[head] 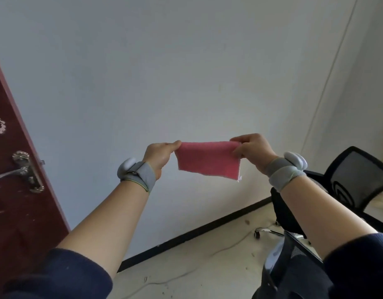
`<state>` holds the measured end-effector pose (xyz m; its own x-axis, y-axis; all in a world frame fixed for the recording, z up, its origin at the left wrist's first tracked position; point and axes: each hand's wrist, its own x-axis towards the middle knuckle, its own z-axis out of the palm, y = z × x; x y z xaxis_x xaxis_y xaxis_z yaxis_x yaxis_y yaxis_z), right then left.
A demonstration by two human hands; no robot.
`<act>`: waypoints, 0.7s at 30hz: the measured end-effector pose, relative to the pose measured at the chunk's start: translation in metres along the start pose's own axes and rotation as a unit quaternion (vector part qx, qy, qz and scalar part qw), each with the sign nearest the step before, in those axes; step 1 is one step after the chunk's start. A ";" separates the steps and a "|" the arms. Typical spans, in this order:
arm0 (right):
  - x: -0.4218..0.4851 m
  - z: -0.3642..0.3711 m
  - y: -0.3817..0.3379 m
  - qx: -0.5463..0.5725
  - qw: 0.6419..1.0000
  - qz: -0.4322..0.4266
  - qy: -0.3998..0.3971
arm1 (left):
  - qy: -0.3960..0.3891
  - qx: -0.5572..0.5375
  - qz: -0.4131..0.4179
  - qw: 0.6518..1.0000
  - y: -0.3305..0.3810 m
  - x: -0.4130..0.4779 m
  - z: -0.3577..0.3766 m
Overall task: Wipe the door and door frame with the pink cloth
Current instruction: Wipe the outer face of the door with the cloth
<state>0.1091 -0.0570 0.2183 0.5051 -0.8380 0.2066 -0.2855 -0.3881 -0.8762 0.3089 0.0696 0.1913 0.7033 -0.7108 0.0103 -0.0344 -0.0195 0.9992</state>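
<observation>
A small pink cloth [208, 159] hangs stretched flat in the air in front of a white wall. My left hand [161, 156] pinches its upper left corner and my right hand [252, 151] pinches its upper right corner. Both wrists wear grey bands with white pods. The dark red door [15, 203] stands at the far left, well away from the cloth, with an ornate metal lever handle [24, 171] on it. No door frame can be made out.
The white wall [186, 72] fills most of the view, with a black skirting strip along the floor. Black mesh office chairs [356, 182] stand at the right. A thin cable [186, 271] runs across the dusty pale floor.
</observation>
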 end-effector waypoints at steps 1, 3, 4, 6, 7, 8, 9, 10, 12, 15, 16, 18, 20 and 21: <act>-0.001 0.003 0.001 -0.016 1.000 -0.003 -0.002 | 0.004 0.011 0.032 0.999 0.001 0.001 -0.002; 0.000 0.015 0.003 -0.043 0.999 -0.010 -0.022 | 0.006 0.027 0.076 0.997 0.003 0.002 -0.014; 0.001 0.020 0.003 -0.059 0.998 -0.011 -0.032 | 0.004 0.033 0.090 0.995 0.003 0.003 -0.020; 0.004 0.031 0.004 -0.083 0.995 -0.012 -0.057 | 0.003 0.039 0.113 0.993 0.005 0.004 -0.035; 0.005 0.037 0.003 -0.088 0.994 -0.012 -0.067 | 0.005 0.045 0.126 0.991 0.006 0.004 -0.043; 0.008 0.043 0.001 -0.090 0.993 -0.012 -0.075 | 0.012 0.053 0.139 0.989 0.007 0.004 -0.051; 0.009 0.048 -0.001 -0.084 0.993 -0.012 -0.078 | 0.016 0.063 0.151 0.986 0.007 0.005 -0.059; 0.009 0.054 -0.005 -0.073 0.994 -0.012 -0.080 | 0.017 0.074 0.164 0.983 0.007 0.006 -0.066; 0.009 0.071 -0.014 -0.054 0.995 -0.011 -0.087 | 0.006 0.094 0.183 0.979 0.007 0.009 -0.083; 0.008 0.099 -0.024 -0.003 0.984 0.008 -0.176 | -0.003 0.135 0.212 0.968 0.013 0.011 -0.103; 0.007 0.110 -0.028 0.030 0.974 0.027 -0.223 | -0.009 0.151 0.221 0.963 0.015 0.013 -0.110; 0.006 0.138 -0.038 0.057 0.951 0.033 -0.302 | -0.031 0.183 0.231 0.955 0.021 0.017 -0.126; 0.004 0.168 -0.052 0.057 0.943 0.004 -0.328 | -0.059 0.224 0.229 0.946 0.026 0.021 -0.144; 0.003 0.183 -0.059 0.064 0.943 -0.005 -0.327 | -0.067 0.247 0.222 0.941 0.029 0.022 -0.155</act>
<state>0.2766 0.0333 0.1912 0.9132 -0.4031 -0.0603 -0.1986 -0.3110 -0.9294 0.4335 0.1619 0.2265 0.4458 -0.8080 0.3851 -0.6533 0.0004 0.7571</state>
